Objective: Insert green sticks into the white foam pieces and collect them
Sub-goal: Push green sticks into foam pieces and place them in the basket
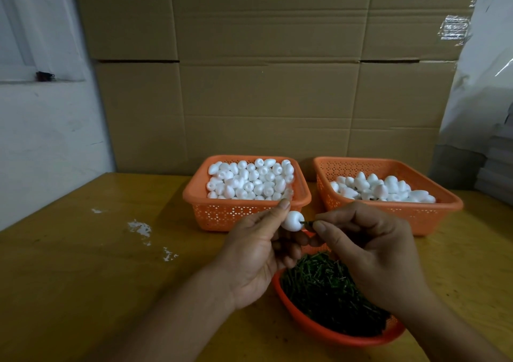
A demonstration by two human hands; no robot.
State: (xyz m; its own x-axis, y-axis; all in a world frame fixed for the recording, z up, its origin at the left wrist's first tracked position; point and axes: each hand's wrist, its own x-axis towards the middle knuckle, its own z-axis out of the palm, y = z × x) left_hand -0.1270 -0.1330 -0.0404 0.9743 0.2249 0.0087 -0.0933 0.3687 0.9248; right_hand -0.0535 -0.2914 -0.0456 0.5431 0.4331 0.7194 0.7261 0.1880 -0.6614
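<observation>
Right now a white foam piece (293,220) sits pinched between the thumb and curled fingers of the left hand (258,253), held up above the wooden table (83,264). Its notched end faces the other hand, and a green stick (307,223) meets that end; how deep the stick sits in the foam cannot be told. The right hand (372,253) pinches the stick's far end between thumb and forefinger, the remaining fingers curled in. The two hands are very close together, with only the short visible length of stick between their fingertips.

Directly beneath the grip, and nearer the person, lies a red bowl (319,331) heaped with dark green sticks (327,286); the right wrist crosses over its far side. Beyond the grip, just behind the left thumb, stands an orange basket (222,211) filled nearly to the rim with plain white foam pieces (249,178). Beyond the right hand, beside that basket, stands a second orange basket (388,164) holding a lower pile of foam pieces (383,188); whether those carry sticks is hard to make out.

To the left of the grip, white crumbs (140,228) are scattered on the tabletop. Cardboard boxes (263,70) are stacked behind both baskets, a white wall (41,125) is to their left, and a sheet of pale plastic wrap (483,70) hangs at the far right.
</observation>
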